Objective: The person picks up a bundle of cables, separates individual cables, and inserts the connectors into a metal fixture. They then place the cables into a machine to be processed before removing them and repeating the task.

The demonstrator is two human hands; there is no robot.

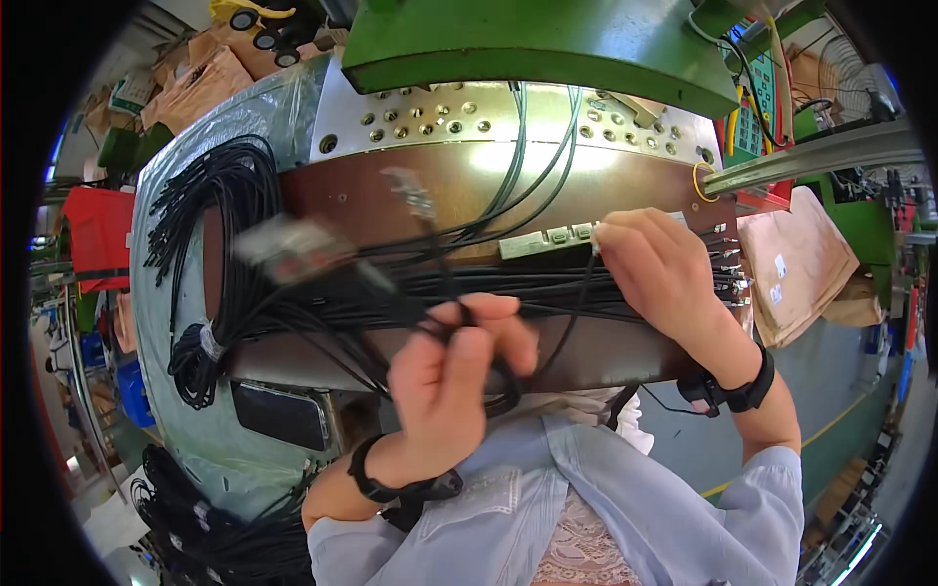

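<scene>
My left hand is closed around a black cable over the front of the brown board. Above and left of it, a pale metallic piece is smeared by motion; a smaller metal piece is at the upper end of a cable. With fingers pinched, my right hand is at the right end of a slotted metal bar. A black cable runs down from those fingertips, whose exact grip is partly hidden. Beneath both hands a bundle of black cables lies across the board, metal ends to the right.
A green machine block overhangs a drilled metal plate at the back. Coiled black cables and a phone lie on the left. A metal rail reaches in at right, near brown paper.
</scene>
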